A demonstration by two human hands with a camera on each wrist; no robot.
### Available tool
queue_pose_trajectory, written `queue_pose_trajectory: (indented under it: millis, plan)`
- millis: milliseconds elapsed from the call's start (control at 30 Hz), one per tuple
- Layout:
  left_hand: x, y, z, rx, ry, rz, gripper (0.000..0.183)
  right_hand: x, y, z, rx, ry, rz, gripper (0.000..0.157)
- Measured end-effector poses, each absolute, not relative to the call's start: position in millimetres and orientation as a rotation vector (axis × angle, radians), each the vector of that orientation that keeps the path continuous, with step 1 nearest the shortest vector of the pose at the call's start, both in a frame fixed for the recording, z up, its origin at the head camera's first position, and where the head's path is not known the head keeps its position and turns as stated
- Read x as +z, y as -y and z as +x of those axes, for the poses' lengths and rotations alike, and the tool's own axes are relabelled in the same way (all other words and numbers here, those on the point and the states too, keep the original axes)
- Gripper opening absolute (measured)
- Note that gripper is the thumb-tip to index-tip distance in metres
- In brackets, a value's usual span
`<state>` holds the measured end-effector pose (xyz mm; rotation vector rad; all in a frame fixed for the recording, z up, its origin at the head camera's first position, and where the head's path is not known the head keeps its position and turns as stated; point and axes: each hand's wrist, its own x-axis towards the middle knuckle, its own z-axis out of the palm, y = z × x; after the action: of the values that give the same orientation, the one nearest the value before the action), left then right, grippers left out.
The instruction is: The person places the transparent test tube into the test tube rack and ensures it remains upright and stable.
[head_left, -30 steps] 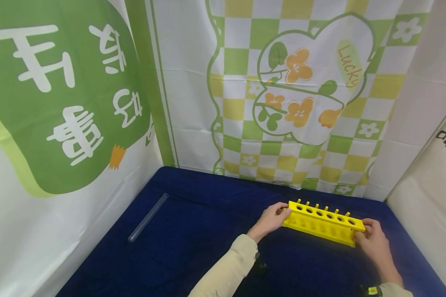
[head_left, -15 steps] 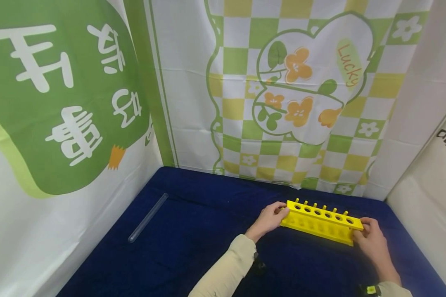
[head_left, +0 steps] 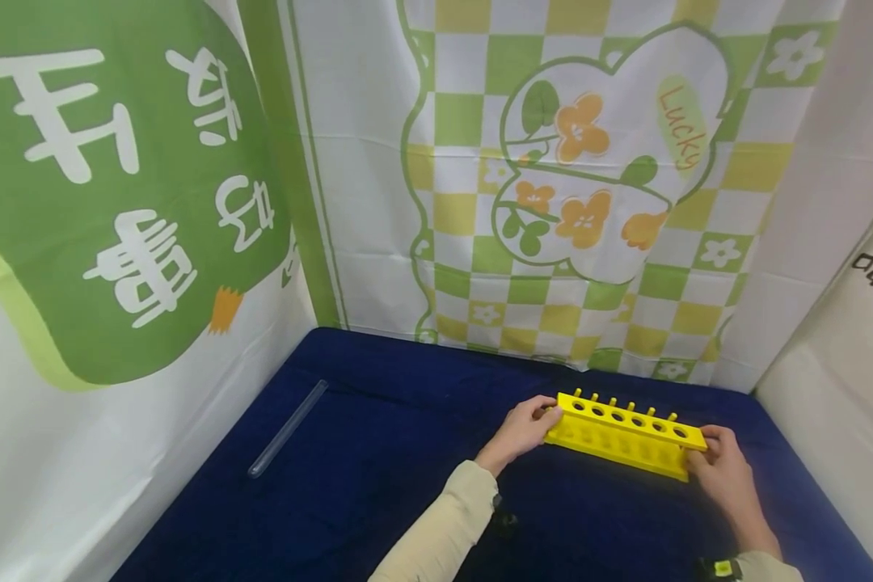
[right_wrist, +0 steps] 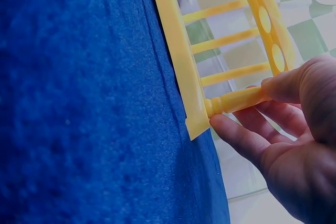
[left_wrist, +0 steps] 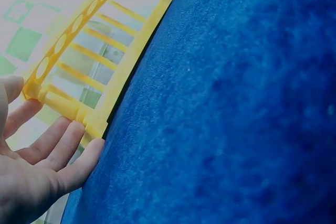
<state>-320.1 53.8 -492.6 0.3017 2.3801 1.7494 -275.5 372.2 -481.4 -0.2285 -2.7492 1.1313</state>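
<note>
A yellow test tube rack is at the right side of the blue cloth, its row of holes facing up and a row of pegs along the far side. No tube is in its holes. My left hand holds the left end, with thumb near the top plate and fingertips against the end post and base in the left wrist view. At the other end my right hand grips the end post between thumb and fingers. The rack's base lies along the cloth. A clear glass test tube lies apart at the left.
Dark blue cloth covers the table. Printed curtains rise at the back and the left, and a white one at the right. A dark wristband sits on the right wrist.
The rack and both hands have shifted slightly to the left. The view has also drifted a little; the grip on both ends and the lying test tube look the same.
</note>
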Motion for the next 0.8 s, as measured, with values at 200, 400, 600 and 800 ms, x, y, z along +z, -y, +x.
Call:
queue_pose_trajectory:
  millis: [200, 400, 600, 800]
  plan:
    - [-493.8, -50.1, -321.0, 1.761, -2.365, 0.299, 0.042, -483.8, -370.1, -274.8, 1.126, 2.737, -0.207, 0.051]
    - [-495.5, -49.4, -323.9, 1.761, -2.357, 0.304, 0.042, -485.0, -370.6, -274.7, 1.12, 2.738, -0.173, 0.05]
    - [-496.7, -47.8, -325.0, 1.746, -2.372, 0.311, 0.042, -484.4, -367.5, -274.3, 1.107, 2.728, -0.174, 0.049]
    - [-496.6, -43.8, -325.3, 1.755, -2.36, 0.306, 0.044, -484.3, -362.2, -275.6, 1.082, 2.719, -0.19, 0.047]
